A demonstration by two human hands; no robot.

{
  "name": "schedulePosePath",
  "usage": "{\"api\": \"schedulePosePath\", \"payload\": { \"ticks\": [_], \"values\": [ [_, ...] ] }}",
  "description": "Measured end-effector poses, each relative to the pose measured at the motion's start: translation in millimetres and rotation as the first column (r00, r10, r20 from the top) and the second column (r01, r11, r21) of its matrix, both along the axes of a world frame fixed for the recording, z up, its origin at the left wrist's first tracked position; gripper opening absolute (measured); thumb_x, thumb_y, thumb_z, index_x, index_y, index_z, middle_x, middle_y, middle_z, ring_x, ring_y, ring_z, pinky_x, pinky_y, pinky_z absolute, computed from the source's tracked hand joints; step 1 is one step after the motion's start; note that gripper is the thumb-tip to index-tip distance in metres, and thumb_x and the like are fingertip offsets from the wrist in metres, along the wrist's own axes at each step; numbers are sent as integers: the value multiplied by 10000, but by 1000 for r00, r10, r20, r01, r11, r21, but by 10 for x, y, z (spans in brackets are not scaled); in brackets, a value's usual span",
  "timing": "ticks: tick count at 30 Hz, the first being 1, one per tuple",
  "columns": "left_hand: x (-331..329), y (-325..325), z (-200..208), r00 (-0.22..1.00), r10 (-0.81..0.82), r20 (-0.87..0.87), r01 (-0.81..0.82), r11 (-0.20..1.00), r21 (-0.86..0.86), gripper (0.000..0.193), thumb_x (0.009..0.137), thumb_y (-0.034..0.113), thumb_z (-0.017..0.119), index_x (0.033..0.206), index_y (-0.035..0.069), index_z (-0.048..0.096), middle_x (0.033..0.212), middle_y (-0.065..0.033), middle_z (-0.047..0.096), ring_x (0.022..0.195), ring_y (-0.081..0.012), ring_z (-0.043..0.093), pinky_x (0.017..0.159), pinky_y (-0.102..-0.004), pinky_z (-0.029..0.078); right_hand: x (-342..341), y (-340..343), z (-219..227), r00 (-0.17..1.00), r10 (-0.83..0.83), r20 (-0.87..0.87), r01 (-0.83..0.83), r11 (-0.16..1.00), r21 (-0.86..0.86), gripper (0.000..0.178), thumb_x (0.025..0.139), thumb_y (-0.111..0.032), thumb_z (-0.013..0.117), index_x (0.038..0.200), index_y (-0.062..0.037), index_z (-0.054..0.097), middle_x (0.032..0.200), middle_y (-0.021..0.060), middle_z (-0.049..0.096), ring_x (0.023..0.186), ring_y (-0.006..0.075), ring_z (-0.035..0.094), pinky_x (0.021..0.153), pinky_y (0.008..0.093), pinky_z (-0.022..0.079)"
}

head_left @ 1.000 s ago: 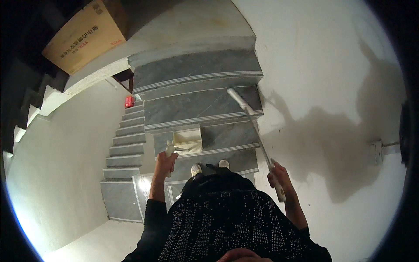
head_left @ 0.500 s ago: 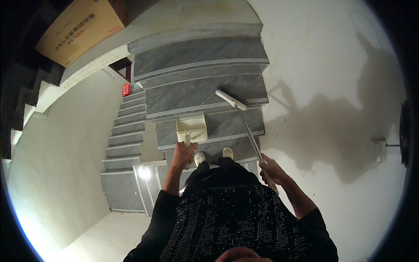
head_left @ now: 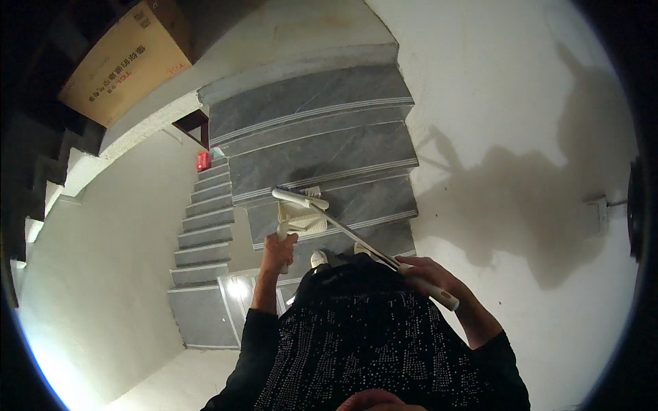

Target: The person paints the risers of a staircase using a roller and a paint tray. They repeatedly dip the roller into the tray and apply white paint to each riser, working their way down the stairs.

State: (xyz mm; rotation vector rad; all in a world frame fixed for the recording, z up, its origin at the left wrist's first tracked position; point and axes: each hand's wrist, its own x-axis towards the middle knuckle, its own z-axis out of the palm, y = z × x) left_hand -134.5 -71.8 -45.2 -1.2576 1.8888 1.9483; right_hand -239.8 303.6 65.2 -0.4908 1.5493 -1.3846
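Observation:
A cream dustpan with a ribbed inside rests on a grey stair tread, its mouth facing the step above. My left hand is closed round its upright handle. In my right hand is the handle of a broom, gripped near its pale end. The shaft slants away to the left across my front. At its far end the white broom head with dark bristles lies over the far edge of the dustpan, hiding part of it.
Grey stone stairs with white edge strips rise ahead. Another flight drops on the left, with a red box at its far end. A large cardboard box sits upper left. White wall bounds the right. My shoes stand below the dustpan.
The broom head has swept left and nearer, from the step edge at the right to the dustpan's mouth. My right hand has turned the shaft to a flatter slant.

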Motion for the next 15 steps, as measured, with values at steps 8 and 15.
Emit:
{"api": "schedulePosePath", "payload": {
  "ticks": [8, 15],
  "values": [
    [106, -88, 184, 996, 85, 29, -84, 995, -46, 190, 828, 161, 665, 732, 58, 538, 510, 10, 450, 371, -96, 427, 334, -288, 340, -198, 446, 21, 852, -438, 286, 367, 890, 272, 555, 945, -210, 556, 1461, -106, 379, 655, 10, 520, 479, 96, 499, 423, 251, 450],
    [170, -239, 130, 999, 41, -13, -43, 991, -130, 213, 831, 161, 657, 698, 50, 533, 501, 11, 449, 371, -91, 439, 328, -281, 346, -892, 303, -1050, 855, -510, 89, 475, 841, 260, 488, 923, -160, 546, 1380, -69, 400, 678, 21, 511, 531, 137, 547, 467, 304, 477]
  ]
}}
